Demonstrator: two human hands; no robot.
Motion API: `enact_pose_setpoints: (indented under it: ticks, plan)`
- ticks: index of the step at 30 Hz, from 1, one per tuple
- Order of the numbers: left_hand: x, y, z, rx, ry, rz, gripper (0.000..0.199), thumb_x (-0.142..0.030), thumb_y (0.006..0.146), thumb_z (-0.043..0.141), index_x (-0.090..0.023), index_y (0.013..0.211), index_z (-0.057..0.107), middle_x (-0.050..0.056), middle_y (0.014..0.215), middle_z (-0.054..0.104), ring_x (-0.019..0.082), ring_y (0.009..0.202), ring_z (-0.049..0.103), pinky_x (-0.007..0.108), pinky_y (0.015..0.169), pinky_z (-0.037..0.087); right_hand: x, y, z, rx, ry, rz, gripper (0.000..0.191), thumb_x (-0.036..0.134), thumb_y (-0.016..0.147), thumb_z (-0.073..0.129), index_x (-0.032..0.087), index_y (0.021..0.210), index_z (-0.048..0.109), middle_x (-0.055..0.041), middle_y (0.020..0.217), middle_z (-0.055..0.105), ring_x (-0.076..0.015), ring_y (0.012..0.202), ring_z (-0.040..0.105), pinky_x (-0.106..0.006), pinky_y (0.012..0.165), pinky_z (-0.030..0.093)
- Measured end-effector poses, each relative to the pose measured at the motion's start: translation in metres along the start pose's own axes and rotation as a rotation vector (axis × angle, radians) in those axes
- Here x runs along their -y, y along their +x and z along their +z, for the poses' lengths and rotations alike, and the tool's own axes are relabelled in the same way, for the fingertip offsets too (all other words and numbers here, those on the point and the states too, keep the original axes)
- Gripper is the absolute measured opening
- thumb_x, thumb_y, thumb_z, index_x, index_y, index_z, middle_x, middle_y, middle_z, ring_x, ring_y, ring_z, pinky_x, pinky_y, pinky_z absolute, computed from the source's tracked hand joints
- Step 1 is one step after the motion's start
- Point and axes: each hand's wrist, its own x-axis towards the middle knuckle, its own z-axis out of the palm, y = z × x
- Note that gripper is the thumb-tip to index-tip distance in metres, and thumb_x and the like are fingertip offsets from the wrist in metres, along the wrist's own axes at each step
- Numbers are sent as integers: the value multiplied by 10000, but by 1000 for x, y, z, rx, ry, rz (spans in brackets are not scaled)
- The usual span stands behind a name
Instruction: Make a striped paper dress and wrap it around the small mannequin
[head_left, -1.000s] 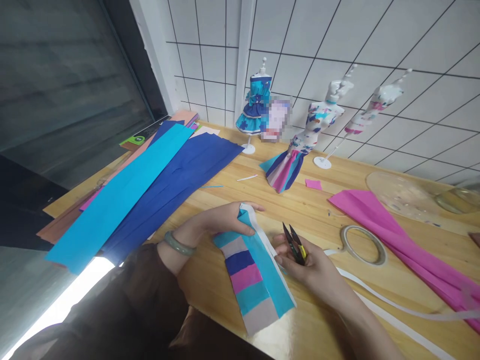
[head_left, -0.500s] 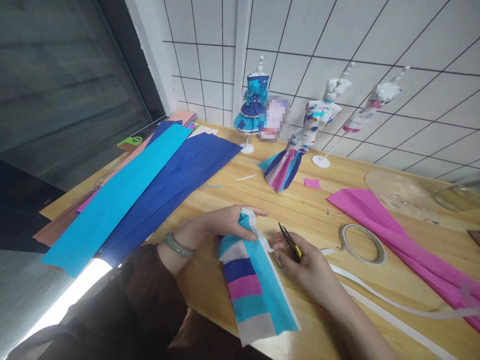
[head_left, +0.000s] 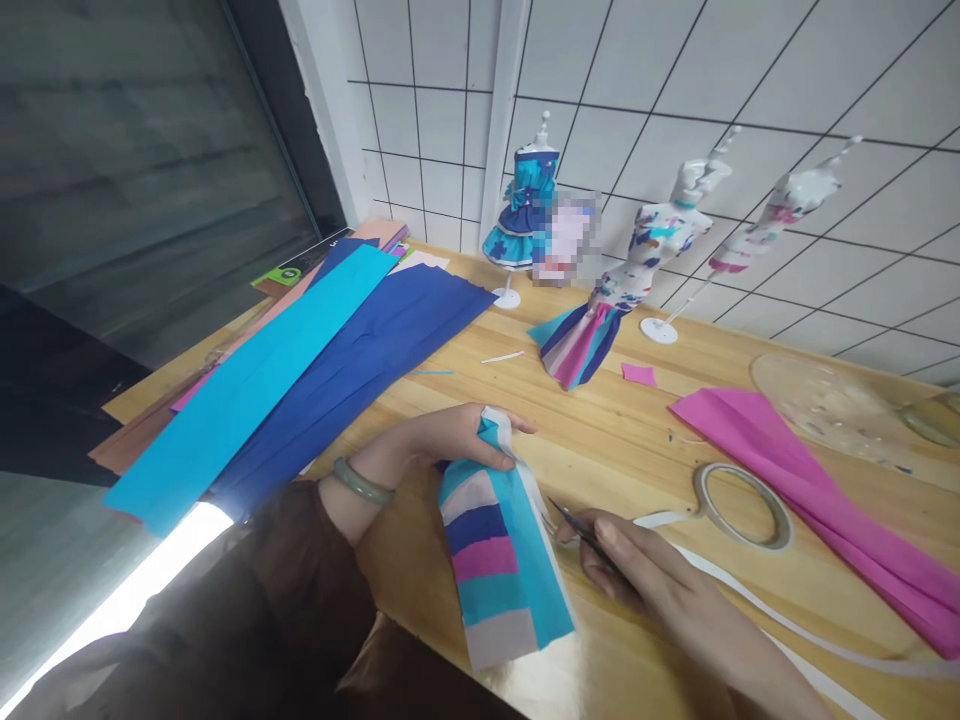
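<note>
1. Head view: left of the tape roll (head_left: 702, 492), the left hand (head_left: 455, 436) pinches a striped piece (head_left: 487, 560) at its top.
2. Between piece and tape roll, the right hand's (head_left: 637, 560) fingers grip dark scissors (head_left: 587, 535).
3. Beyond the tape roll, a clear dish-like thing (head_left: 810, 400) bears small specks, too blurred to identify.

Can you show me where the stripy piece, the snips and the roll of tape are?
Striped piece (head_left: 487, 558): head view, on its pink stripe.
Snips (head_left: 580, 527): head view, on the dark blades poking past the right hand's fingers (head_left: 609, 538).
Roll of tape (head_left: 784, 527): head view, on the ring's right side.
</note>
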Motion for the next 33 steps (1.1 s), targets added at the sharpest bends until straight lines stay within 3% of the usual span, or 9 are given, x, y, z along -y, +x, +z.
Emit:
enact_pose_setpoints:
  ticks: [6, 12, 21, 27, 33]
  plan:
    - [-3, -3, -2, -33, -137, -8, 661, -277, 608, 802, -194, 1226, 579, 4, 864, 684, 138, 771, 619, 242, 704, 475, -4, 10, 5, 62, -45, 99, 543, 660, 879, 299, 203, 800, 582, 48, 519, 388, -103, 477, 346, -223, 469, 325]
    - [-7, -4, 1, -14, -185, -28, 661, -233, 627, 795, -193, 1244, 564, -12, 805, 677, 113, 709, 605, 217, 662, 470, -5, 12, 9, 127, 28, 110, 534, 643, 893, 288, 184, 745, 518, 52, 516, 443, -59, 373, 306, -208, 379, 228]
    - [-9, -3, 9, -34, -217, -52, 672, -214, 639, 782, -192, 1267, 544, 1, 851, 681, 119, 728, 611, 228, 681, 475, -9, 22, 21, 10, 160, 41, 509, 650, 877, 325, 189, 751, 503, 74, 493, 382, -56, 357, 261, -221, 382, 171]
    - [-8, -3, 8, -63, -238, -19, 836, -210, 586, 816, -184, 1339, 453, -1, 830, 676, 129, 740, 610, 242, 693, 485, -8, 23, 22, -41, 46, -12, 489, 619, 897, 323, 195, 718, 487, 55, 548, 388, -82, 434, 328, -236, 437, 237]
    - [-5, 0, 8, -165, -203, -14, 777, -249, 591, 806, -176, 1303, 502, 41, 969, 675, 161, 831, 614, 254, 717, 498, -11, 24, 25, -85, 16, -36, 495, 618, 902, 304, 199, 742, 513, 40, 582, 388, -114, 511, 362, -249, 486, 284]
